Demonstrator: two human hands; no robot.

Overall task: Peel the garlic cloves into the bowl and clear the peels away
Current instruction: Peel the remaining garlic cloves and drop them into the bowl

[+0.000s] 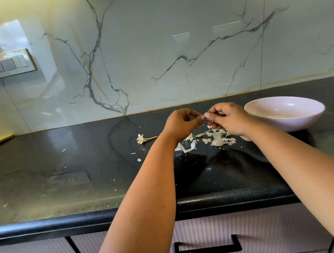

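A glossy white marble-look backsplash with grey veins (171, 40) rises behind the polished black stone countertop (63, 182). A white switch panel (3, 65) sits at its left. Below, ribbed pale cabinet fronts (260, 230) carry a black rectangular handle (208, 250).

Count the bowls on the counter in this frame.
1. A single pale pink bowl sits on the dark counter to the right of the right hand, near the backsplash. Nothing in view looks able to hide another one.

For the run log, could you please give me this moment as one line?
hands: left hand and right hand pinch a small piece together | peels: heaped on countertop | bowl: right
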